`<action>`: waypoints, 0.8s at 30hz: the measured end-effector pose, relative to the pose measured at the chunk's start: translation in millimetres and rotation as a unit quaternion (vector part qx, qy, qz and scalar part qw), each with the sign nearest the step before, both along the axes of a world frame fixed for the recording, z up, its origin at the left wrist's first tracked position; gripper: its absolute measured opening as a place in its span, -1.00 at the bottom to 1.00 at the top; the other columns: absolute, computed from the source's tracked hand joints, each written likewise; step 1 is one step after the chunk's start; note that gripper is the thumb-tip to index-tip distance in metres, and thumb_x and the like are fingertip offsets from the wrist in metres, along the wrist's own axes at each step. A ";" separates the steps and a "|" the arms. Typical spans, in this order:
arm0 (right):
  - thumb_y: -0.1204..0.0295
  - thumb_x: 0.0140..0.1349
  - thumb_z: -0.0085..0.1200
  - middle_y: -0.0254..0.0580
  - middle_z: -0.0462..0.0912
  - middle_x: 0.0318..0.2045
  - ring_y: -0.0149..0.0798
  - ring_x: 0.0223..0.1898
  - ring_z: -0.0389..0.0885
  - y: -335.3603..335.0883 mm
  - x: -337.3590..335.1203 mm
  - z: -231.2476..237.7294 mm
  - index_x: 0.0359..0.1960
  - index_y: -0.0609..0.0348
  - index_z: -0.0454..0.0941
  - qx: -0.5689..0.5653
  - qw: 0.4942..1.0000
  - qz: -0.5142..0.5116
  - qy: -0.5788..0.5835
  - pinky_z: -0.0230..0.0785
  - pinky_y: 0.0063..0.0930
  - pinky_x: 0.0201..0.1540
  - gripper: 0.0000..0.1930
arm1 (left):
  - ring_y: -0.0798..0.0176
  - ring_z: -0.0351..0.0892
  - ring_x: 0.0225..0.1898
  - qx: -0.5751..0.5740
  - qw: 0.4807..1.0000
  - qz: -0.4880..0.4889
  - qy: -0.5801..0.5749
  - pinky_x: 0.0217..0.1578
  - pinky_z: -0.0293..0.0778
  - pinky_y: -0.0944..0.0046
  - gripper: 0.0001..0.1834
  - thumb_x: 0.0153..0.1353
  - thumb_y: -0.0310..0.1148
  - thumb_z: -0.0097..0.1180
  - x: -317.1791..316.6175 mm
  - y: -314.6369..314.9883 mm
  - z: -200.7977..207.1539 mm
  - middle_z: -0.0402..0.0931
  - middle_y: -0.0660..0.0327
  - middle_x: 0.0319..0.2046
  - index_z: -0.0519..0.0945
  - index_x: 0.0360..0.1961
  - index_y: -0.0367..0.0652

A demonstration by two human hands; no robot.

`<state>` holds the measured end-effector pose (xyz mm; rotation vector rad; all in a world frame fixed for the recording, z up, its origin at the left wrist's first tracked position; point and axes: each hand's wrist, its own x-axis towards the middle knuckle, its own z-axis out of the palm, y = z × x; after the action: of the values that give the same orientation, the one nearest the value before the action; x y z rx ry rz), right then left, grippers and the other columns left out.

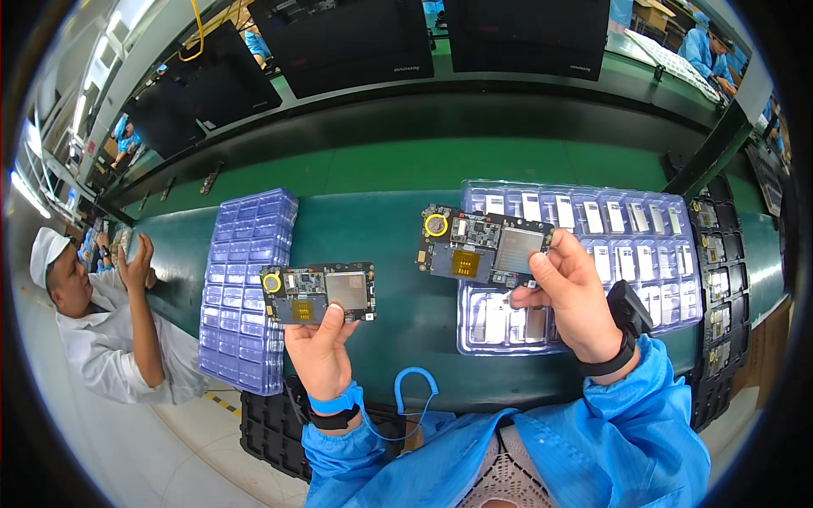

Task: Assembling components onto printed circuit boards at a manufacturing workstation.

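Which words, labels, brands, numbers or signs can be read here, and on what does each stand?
Black monitors: pale maker's marks near their lower edges; I do not copy brands.
Left circuit board, in left hand: any print too small.
Right circuit board, in right hand: likewise.
Elsewhere: nothing readable.

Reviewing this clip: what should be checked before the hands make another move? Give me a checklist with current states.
1. Left hand gripping the left circuit board, thumb on its face: ok.
2. Right hand gripping the right circuit board near its right end: ok.
3. Boards apart from each other: ok.
4. One hand free: not ok, both hold boards.
5. Blue wrist strap around the left wrist: ok.
6. Far end of its coiled cord attached: cannot tell, the connection is not visible.
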<state>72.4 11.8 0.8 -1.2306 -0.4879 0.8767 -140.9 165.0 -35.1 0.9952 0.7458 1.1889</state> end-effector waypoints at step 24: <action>0.43 0.26 -0.14 -0.24 0.54 -0.30 -0.48 -0.52 0.53 1.6 -4.2 -2.2 -0.13 0.12 0.32 0.001 1.000 -0.011 0.017 0.48 -0.66 -0.44 -0.83 | 0.31 0.56 -0.29 -0.026 0.999 -0.042 -0.010 -0.37 0.59 0.37 -0.67 0.03 -0.64 0.07 0.7 -10.3 6.9 0.52 0.16 -0.25 0.42 -0.13 -0.23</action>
<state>68.2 13.4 -1.4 -1.2142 -0.4467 0.8764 -140.2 154.7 -28.2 0.9614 0.7076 1.1000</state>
